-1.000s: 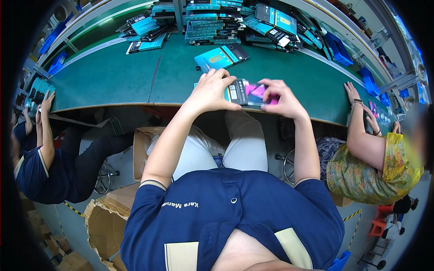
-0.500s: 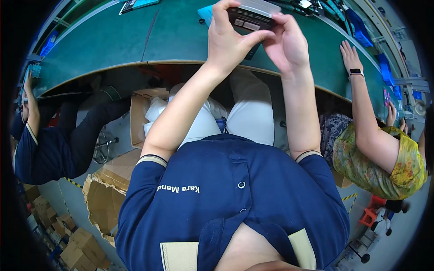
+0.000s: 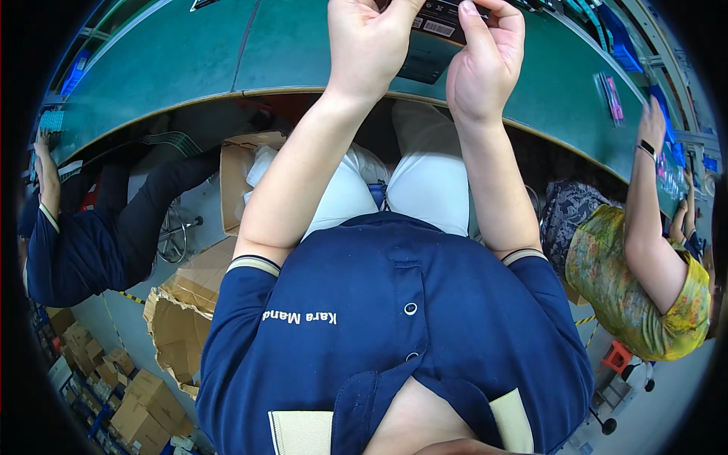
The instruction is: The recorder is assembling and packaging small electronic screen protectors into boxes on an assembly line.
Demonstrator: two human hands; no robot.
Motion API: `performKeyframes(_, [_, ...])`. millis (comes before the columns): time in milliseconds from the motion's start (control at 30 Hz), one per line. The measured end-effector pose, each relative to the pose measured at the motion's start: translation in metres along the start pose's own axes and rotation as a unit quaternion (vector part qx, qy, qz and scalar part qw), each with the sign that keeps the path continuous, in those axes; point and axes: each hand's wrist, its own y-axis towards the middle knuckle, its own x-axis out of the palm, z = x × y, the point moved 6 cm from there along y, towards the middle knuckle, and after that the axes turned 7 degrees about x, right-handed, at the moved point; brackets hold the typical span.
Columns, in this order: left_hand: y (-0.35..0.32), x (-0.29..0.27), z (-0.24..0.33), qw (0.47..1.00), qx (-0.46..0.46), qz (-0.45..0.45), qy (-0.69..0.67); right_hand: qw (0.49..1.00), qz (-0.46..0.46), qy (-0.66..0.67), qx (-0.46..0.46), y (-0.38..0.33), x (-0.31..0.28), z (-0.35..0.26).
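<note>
Both my hands hold a small black box (image 3: 441, 17) over the green table, at the top edge of the view. White print and a pale label show on the side facing me; its far part is cut off by the picture edge. My left hand (image 3: 368, 49) grips the box's left end, thumb on top and fingers partly out of view. At the right end, my right hand (image 3: 485, 64) pinches it between thumb and bent fingers. Beneath the box, a dark flat piece (image 3: 425, 64) lies on the table, partly hidden by my hands.
The green table (image 3: 303, 53) curves across the top. At right, a co-worker's hand (image 3: 651, 121) is near blue bins (image 3: 622, 42) and a pink-and-dark package (image 3: 611, 98). Another person's arm (image 3: 47, 174) reaches to the table at left. Cardboard boxes (image 3: 178, 326) stand beside me.
My hands and the black box have moved up, farther over the table, and the box is turned so its labelled side shows. The right co-worker's arm has swung right, off the pink-and-dark package.
</note>
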Motion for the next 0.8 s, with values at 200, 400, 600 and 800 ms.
performKeyframes(200, [-0.020,-0.030,0.008,0.975,0.087,-0.072,0.191,0.881,-0.047,-0.470,-0.021,-0.034,-0.001,0.001])
performKeyframes(400, [-0.041,-0.100,0.010,0.964,-0.257,-0.013,0.071,0.801,-0.268,-0.535,-0.030,-0.067,0.052,0.026])
performKeyframes(600, [0.011,-0.259,0.026,0.845,-0.072,0.071,0.525,0.493,-0.138,-0.858,0.035,-0.039,-0.043,0.051])
performKeyframes(800, [-0.034,-0.106,-0.003,0.731,0.098,-0.237,0.632,0.655,-0.274,-0.691,0.136,-0.065,-0.032,0.022])
